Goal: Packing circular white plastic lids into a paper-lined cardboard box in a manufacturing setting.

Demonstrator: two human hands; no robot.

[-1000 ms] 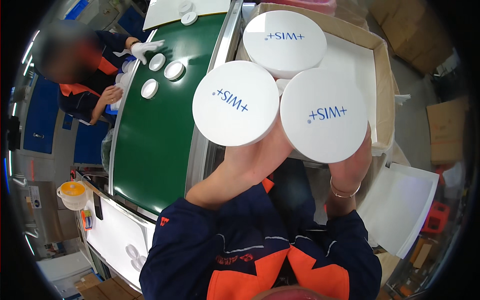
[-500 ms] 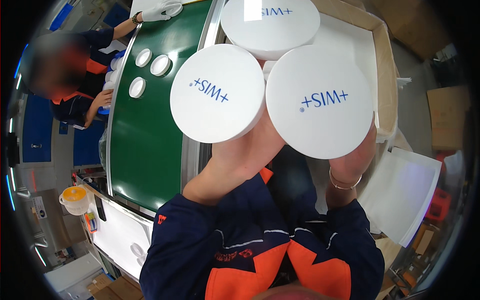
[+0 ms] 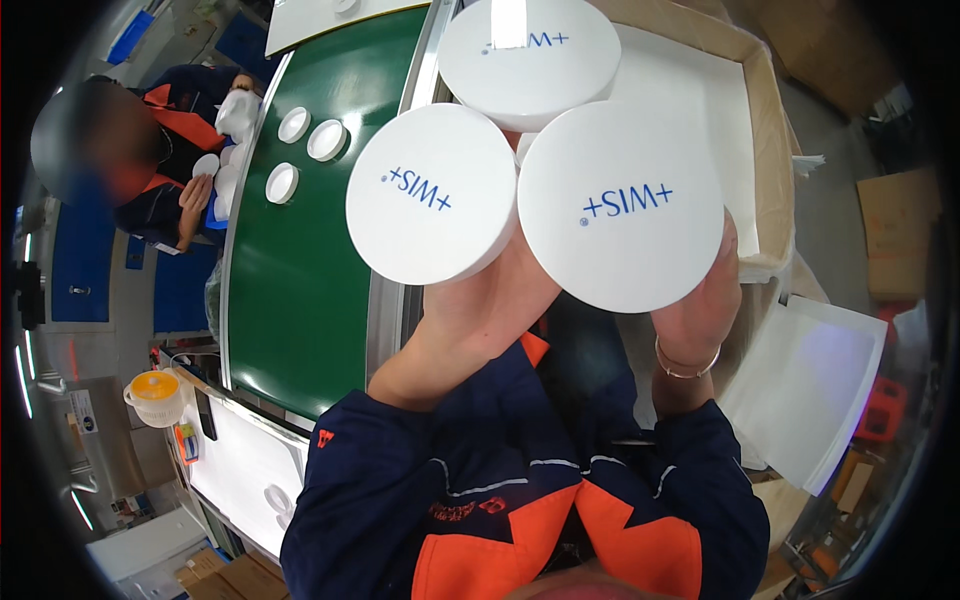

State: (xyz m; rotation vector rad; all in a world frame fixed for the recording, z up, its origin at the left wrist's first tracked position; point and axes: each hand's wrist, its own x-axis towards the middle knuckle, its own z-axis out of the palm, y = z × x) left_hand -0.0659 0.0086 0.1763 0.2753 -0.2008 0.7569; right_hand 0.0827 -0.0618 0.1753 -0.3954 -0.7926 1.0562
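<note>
I hold two big round white lids up close to my face. My left hand [image 3: 480, 310] has its grip tight under the left lid [image 3: 432, 195], which fills the middle of the frame. My right hand [image 3: 700, 300] grips the right lid [image 3: 622, 205] from below and from its right side, with fingers curled on the rim. The two lids touch each other at their edges. A third lid [image 3: 530, 55] sits just behind them at the top middle, and it looks like it rests on my fingers too, but I cannot tell for sure.

To do this well, I think I should keep both lids flat and steady, hold them by the rims, and not let them slide on each other.

Each lid has short blue writing on its flat top. The lids are smooth and thick, like flat drums.

A brown cardboard box [image 3: 770, 120] sits at the upper right, with a white sheet inside it. More white sheets [image 3: 810, 380] lie at the right, lower down. A green belt [image 3: 300, 250] runs down the left middle. Three small white caps [image 3: 310, 150] lie on it at the upper left. Another person [image 3: 160, 170] in a blue and orange jacket works beside the belt at the upper left. A yellow and white jug [image 3: 155, 395] stands at the lower left.
</note>
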